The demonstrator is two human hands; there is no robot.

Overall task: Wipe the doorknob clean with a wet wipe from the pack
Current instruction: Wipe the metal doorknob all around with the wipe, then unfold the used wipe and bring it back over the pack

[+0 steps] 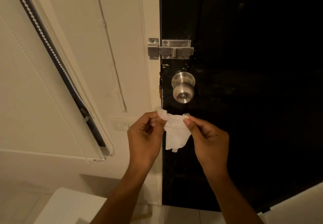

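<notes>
my left hand and right hand each pinch a top corner of the wet wipe, which hangs crumpled just below the steel doorknob at mid-frame. if i pull unevenly it may tear or slip free, and wiping bunched could miss the knob's neck.

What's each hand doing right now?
Left hand: pinching the wet wipe at its top left corner.
Right hand: pinching the wipe's top right corner.
</notes>
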